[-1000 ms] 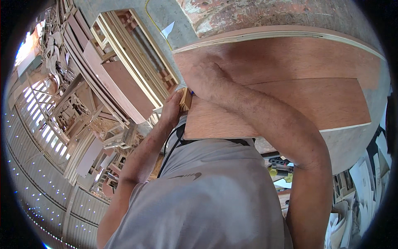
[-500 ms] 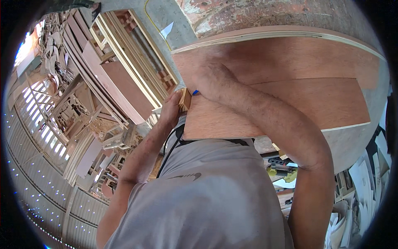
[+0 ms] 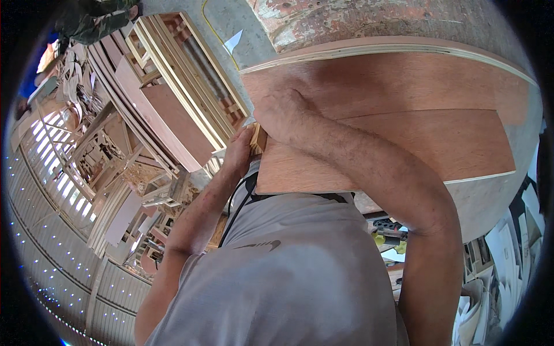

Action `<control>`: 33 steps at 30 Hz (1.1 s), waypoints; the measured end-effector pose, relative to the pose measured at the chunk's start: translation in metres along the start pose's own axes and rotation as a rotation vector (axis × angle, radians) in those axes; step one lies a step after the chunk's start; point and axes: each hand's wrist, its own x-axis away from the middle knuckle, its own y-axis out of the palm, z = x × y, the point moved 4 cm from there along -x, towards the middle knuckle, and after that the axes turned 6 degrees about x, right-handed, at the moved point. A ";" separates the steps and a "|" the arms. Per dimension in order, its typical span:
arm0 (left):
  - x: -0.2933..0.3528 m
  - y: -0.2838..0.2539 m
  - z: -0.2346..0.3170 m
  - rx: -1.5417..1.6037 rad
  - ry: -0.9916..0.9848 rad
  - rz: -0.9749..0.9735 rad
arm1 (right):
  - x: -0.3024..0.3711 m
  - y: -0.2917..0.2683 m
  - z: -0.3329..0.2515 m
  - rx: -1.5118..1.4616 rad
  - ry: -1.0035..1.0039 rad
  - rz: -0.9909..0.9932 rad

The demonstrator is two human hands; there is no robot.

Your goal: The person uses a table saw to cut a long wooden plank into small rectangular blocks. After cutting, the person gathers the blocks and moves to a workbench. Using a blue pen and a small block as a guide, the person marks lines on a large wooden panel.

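Observation:
My left hand (image 3: 238,149) is closed around a small wood block (image 3: 259,139), which it presses to the left edge of a reddish-brown plywood panel (image 3: 392,144). My right hand (image 3: 284,113) reaches across that panel to its left end, just above the block. Its fingers are curled closed, and whatever they hold is hidden beneath the hand. A second plywood piece (image 3: 404,78), with a pale layered edge, lies along the panel's far side; a thin dark seam runs between the two.
A worn, paint-stained surface (image 3: 346,23) extends beyond the plywood. To the left stand long wooden frames (image 3: 184,75) and stacked boards (image 3: 124,86). A yellow cord (image 3: 218,36) lies on the floor. At the upper left is another person in camouflage trousers (image 3: 92,23). Sheet offcuts (image 3: 508,254) lean at the lower right.
My right hand has shifted slightly up and left, and the blue tip seen under it earlier is hidden now. More of the other person has come into view. My left hand stays put.

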 end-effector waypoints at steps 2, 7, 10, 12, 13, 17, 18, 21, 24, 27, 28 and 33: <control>0.005 0.005 0.004 -0.003 -0.004 0.022 | -0.001 -0.003 -0.001 0.021 -0.004 -0.007; 0.006 0.006 0.005 -0.006 -0.023 0.009 | 0.000 -0.006 0.004 0.002 -0.029 0.186; 0.003 0.001 0.004 -0.064 -0.020 -0.011 | 0.004 -0.027 0.020 0.070 0.096 0.346; -0.002 -0.002 0.002 -0.068 -0.006 -0.031 | 0.021 -0.046 0.030 -0.074 0.155 0.393; -0.004 -0.002 -0.001 -0.036 0.003 -0.045 | 0.030 -0.051 0.034 -0.142 0.180 0.417; -0.009 -0.010 -0.008 -0.052 -0.049 -0.041 | 0.084 -0.047 0.042 -0.154 0.326 0.479; -0.008 -0.009 -0.004 -0.055 -0.053 -0.042 | 0.109 -0.053 0.042 -0.198 0.329 0.531; 0.012 -0.015 0.017 -0.092 -0.037 -0.025 | 0.176 -0.060 0.033 -0.368 0.431 0.686; 0.045 -0.019 0.040 0.137 0.002 -0.416 | 0.226 -0.061 0.017 -0.551 0.515 0.952; 0.079 0.016 0.062 0.215 -0.049 -0.655 | 0.272 -0.028 0.003 -0.771 0.690 1.018; 0.092 0.029 0.065 0.240 -0.058 -0.732 | 0.280 -0.017 -0.001 -0.862 0.729 1.022; 0.124 0.093 0.066 0.153 -0.153 -1.083 | 0.279 0.004 -0.040 -1.091 0.669 1.108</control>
